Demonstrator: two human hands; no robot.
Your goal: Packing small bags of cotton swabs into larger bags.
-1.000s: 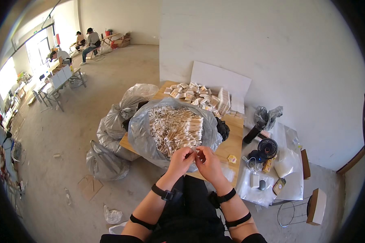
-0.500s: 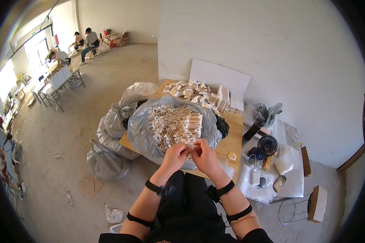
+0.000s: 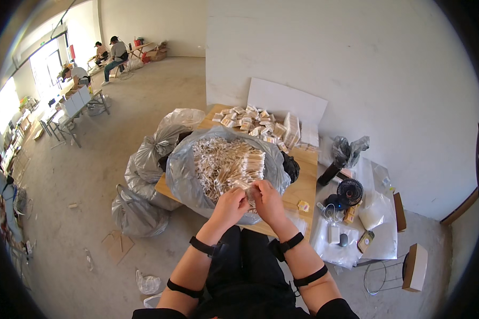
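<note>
My left hand (image 3: pixel 230 206) and my right hand (image 3: pixel 269 202) are close together above the near rim of a big open grey plastic bag (image 3: pixel 182 183). Heaped inside that bag are loose cotton swabs (image 3: pixel 223 159) with wooden sticks. The fingers of both hands are closed on a small clear plastic packet (image 3: pixel 243 185), whose top shows just beyond the fingertips. What the packet contains is too small to make out. Past the bag, on the wooden table (image 3: pixel 306 175), lies a pile of small filled packets (image 3: pixel 250 119).
Tied grey bags (image 3: pixel 138 212) crowd the floor at left. A side table at right carries a small black fan (image 3: pixel 349 191), a phone (image 3: pixel 365 242) and plastic sheets (image 3: pixel 330 255). A white board (image 3: pixel 287 98) leans against the wall. Other people (image 3: pixel 117 56) sit far left.
The hands have shifted very slightly, and a bit more of the clear packet shows beyond the fingertips. The whole view has drifted a little; both hands keep their pinch.
</note>
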